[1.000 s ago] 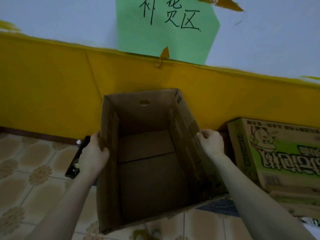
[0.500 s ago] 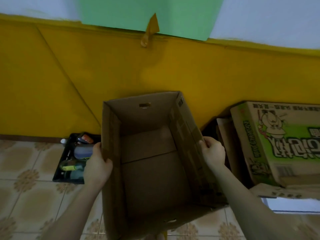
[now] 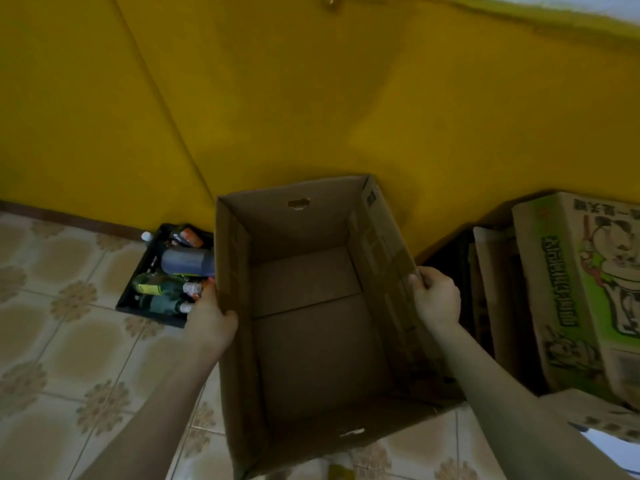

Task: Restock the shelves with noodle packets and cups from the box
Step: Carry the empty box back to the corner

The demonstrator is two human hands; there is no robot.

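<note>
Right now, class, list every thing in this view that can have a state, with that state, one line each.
Brown cardboard box: top open, empty inside.
Left hand: grips the box's left wall.
Right hand: grips the box's right wall.
Black plastic tray: holds bottles.
Bottles: lying on their sides, capped.
Green-printed cardboard carton: open or shut cannot be told.

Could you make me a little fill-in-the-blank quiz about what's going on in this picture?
1. The box is ____ inside.
2. The left hand grips the box's ____ wall.
3. The tray beside the box holds ____.
4. The wall behind is painted ____.
Missing words: empty; left; bottles; yellow.
</note>
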